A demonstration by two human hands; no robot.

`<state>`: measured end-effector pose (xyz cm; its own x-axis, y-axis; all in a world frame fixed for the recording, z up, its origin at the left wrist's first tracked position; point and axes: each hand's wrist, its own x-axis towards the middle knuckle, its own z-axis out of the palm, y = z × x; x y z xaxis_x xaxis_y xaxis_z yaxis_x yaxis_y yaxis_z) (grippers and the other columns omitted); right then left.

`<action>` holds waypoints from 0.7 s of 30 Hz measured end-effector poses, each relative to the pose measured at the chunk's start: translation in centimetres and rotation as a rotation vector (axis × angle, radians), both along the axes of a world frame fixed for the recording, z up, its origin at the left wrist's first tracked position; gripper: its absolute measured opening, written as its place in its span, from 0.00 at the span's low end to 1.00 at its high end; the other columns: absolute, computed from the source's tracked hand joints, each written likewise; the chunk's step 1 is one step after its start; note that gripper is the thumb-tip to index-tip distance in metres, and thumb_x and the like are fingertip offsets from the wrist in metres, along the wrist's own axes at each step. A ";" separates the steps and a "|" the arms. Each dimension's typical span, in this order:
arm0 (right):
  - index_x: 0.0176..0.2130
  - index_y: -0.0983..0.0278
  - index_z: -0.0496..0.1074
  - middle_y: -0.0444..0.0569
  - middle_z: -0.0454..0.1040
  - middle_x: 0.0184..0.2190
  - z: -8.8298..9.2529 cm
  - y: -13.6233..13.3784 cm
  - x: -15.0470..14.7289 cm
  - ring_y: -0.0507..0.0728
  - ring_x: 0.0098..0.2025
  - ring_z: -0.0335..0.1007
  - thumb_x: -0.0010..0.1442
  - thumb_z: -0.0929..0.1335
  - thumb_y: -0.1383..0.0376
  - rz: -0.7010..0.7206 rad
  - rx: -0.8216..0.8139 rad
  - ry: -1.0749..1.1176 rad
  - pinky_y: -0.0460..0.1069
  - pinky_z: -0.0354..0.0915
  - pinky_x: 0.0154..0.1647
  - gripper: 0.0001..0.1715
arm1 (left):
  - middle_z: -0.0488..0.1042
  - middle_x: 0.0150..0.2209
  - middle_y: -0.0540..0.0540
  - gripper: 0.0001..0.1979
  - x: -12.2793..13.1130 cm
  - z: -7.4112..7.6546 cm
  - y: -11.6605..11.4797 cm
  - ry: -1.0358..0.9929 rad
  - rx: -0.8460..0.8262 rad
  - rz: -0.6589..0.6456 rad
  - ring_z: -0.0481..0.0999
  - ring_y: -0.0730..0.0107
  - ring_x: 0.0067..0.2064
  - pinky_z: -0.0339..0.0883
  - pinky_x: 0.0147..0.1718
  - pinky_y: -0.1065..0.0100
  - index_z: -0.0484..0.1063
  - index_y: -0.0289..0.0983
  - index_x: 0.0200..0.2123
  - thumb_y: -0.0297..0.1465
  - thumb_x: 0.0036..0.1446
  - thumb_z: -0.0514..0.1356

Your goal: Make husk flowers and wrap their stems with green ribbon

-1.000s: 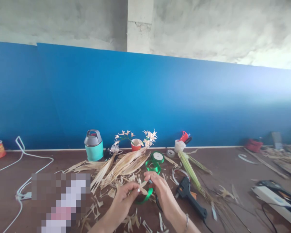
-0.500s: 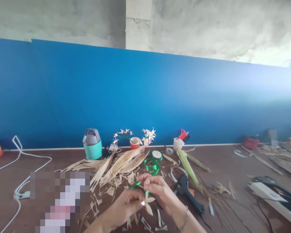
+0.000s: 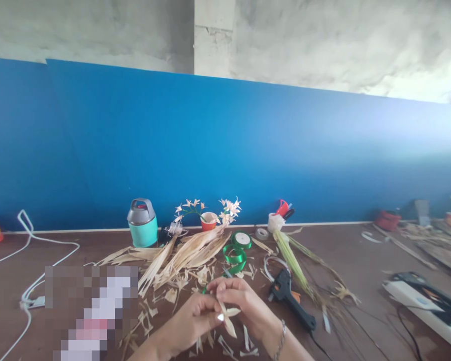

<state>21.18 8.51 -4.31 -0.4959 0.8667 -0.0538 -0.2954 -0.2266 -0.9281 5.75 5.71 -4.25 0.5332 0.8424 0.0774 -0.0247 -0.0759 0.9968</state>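
Observation:
Between my two hands is a small pale flower of dried husk [image 3: 231, 323], its petals pointing down and toward me. My left hand [image 3: 195, 321] pinches it near its base between thumb and fingers. My right hand [image 3: 248, 306] is closed just above the flower, its fingertips close to the left ones. A bit of green ribbon [image 3: 204, 290] pokes out past the right fingers; the rest of it is hidden in the grip. Behind the hands lies a spool of green ribbon [image 3: 242, 239] with a loose curl [image 3: 237, 256].
Dried husks [image 3: 195, 250] and scraps surround the hands. A glue gun [image 3: 291, 301] lies to the right, beside green husk strips [image 3: 295, 260]. Farther back stand a teal flask [image 3: 143, 228], a red cup [image 3: 209, 224] by white flowers [image 3: 231, 209], and a pen holder [image 3: 275, 222].
The right fingers have closed over the flower's base and shifted slightly down. Green ribbon that showed at the base and above the left hand is now mostly covered. The left hand stays nearly still.

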 end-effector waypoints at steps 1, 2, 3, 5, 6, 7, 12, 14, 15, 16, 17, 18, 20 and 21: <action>0.22 0.67 0.72 0.49 0.73 0.34 -0.1 0.1 -0.1 0.54 0.32 0.67 0.44 0.71 0.65 -0.003 -0.019 -0.013 0.46 0.61 0.33 0.07 | 0.75 0.25 0.47 0.15 0.0 0.0 0.1 -0.013 -0.007 0.014 0.72 0.67 0.32 0.63 0.37 0.69 0.78 0.36 0.27 0.42 0.53 0.59; 0.23 0.67 0.72 0.49 0.73 0.33 -0.1 0.1 -0.2 0.54 0.31 0.67 0.46 0.70 0.63 -0.031 -0.020 -0.035 0.46 0.61 0.32 0.08 | 0.75 0.26 0.46 0.15 -0.1 -0.1 0.2 -0.025 -0.008 0.039 0.72 0.66 0.33 0.63 0.38 0.68 0.78 0.36 0.27 0.42 0.52 0.59; 0.26 0.66 0.72 0.49 0.72 0.32 -0.1 0.2 -0.1 0.54 0.32 0.67 0.48 0.69 0.62 -0.087 0.004 -0.066 0.47 0.61 0.32 0.09 | 0.76 0.28 0.46 0.16 -0.1 -0.2 0.4 -0.033 -0.005 0.076 0.72 0.65 0.35 0.63 0.40 0.67 0.78 0.35 0.27 0.42 0.52 0.59; 0.30 0.64 0.71 0.49 0.72 0.33 0.1 0.2 0.0 0.57 0.37 0.67 0.52 0.67 0.59 -0.270 0.154 -0.157 0.48 0.62 0.36 0.10 | 0.76 0.30 0.45 0.16 -0.2 -0.6 0.8 -0.039 0.011 0.187 0.72 0.64 0.36 0.62 0.40 0.67 0.77 0.35 0.28 0.42 0.52 0.59; 0.31 0.63 0.70 0.50 0.71 0.36 0.2 0.0 0.1 0.59 0.41 0.66 0.53 0.66 0.59 -0.382 0.280 -0.219 0.50 0.62 0.39 0.09 | 0.76 0.30 0.46 0.15 -0.3 -0.9 1.1 -0.033 0.026 0.259 0.72 0.65 0.35 0.62 0.39 0.67 0.77 0.35 0.28 0.42 0.52 0.59; 0.31 0.62 0.69 0.50 0.70 0.39 0.3 -0.2 0.2 0.60 0.45 0.64 0.53 0.66 0.61 -0.491 0.433 -0.287 0.51 0.61 0.43 0.07 | 0.75 0.29 0.47 0.15 -0.3 -1.2 1.4 -0.024 0.040 0.335 0.71 0.66 0.34 0.62 0.37 0.68 0.76 0.35 0.28 0.42 0.52 0.59; 0.33 0.60 0.68 0.52 0.63 0.45 0.4 -1.8 0.1 0.63 0.49 0.59 0.51 0.67 0.69 -0.634 1.052 -0.665 0.58 0.57 0.48 0.07 | 0.69 0.25 0.49 0.15 -0.5 -2.3 2.1 0.041 0.105 0.538 0.67 0.69 0.30 0.62 0.33 0.71 0.71 0.35 0.23 0.41 0.51 0.59; 0.34 0.59 0.69 0.52 0.64 0.44 0.2 -2.2 -0.2 0.63 0.47 0.61 0.51 0.67 0.70 -0.660 1.152 -0.753 0.58 0.57 0.46 0.08 | 0.69 0.25 0.49 0.14 -0.4 -2.3 2.0 0.067 0.134 0.562 0.67 0.68 0.31 0.62 0.34 0.71 0.70 0.35 0.22 0.40 0.51 0.58; 0.34 0.59 0.69 0.52 0.65 0.44 0.1 -2.3 -0.3 0.62 0.46 0.62 0.51 0.66 0.71 -0.692 1.187 -0.779 0.58 0.58 0.46 0.08 | 0.69 0.26 0.49 0.14 -0.4 -2.3 1.9 0.077 0.146 0.576 0.67 0.68 0.31 0.62 0.34 0.71 0.70 0.36 0.22 0.40 0.52 0.58; 0.33 0.59 0.69 0.51 0.66 0.43 0.0 -2.3 -0.4 0.62 0.45 0.62 0.51 0.66 0.71 -0.726 1.219 -0.797 0.58 0.58 0.45 0.08 | 0.69 0.26 0.49 0.14 -0.3 -2.3 1.8 0.082 0.157 0.585 0.67 0.68 0.31 0.62 0.34 0.71 0.70 0.36 0.23 0.40 0.52 0.58; 0.33 0.59 0.70 0.51 0.67 0.42 0.0 -2.4 -0.5 0.62 0.44 0.63 0.51 0.66 0.72 -0.754 1.249 -0.810 0.58 0.58 0.44 0.08 | 0.69 0.26 0.49 0.14 -0.3 -2.2 1.7 0.080 0.165 0.591 0.68 0.68 0.31 0.63 0.34 0.71 0.71 0.36 0.23 0.40 0.52 0.58; 0.32 0.58 0.70 0.51 0.68 0.42 -0.1 -2.4 -0.6 0.61 0.44 0.64 0.52 0.67 0.72 -0.775 1.278 -0.820 0.57 0.58 0.44 0.09 | 0.69 0.26 0.49 0.13 -0.2 -2.2 1.7 0.074 0.171 0.596 0.68 0.68 0.32 0.63 0.34 0.71 0.71 0.36 0.23 0.39 0.52 0.58; 0.32 0.58 0.70 0.50 0.69 0.40 -0.1 -2.4 -0.7 0.61 0.43 0.65 0.52 0.67 0.72 -0.790 1.329 -0.843 0.57 0.58 0.43 0.09 | 0.70 0.27 0.49 0.12 -0.1 -2.2 1.5 0.055 0.180 0.606 0.69 0.67 0.33 0.64 0.34 0.71 0.71 0.36 0.24 0.39 0.52 0.58; 0.32 0.57 0.69 0.50 0.70 0.40 -0.1 -2.5 -0.8 0.61 0.42 0.66 0.52 0.67 0.72 -0.786 1.350 -0.854 0.57 0.58 0.42 0.09 | 0.71 0.27 0.49 0.12 0.0 -2.2 1.5 0.044 0.183 0.608 0.70 0.66 0.33 0.64 0.34 0.71 0.72 0.36 0.25 0.39 0.52 0.58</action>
<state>20.37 6.01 -4.42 -0.2011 0.5188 0.8309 0.6684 0.6928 -0.2707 5.73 7.20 -6.46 -0.0301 0.9710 0.2373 0.1171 -0.2323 0.9656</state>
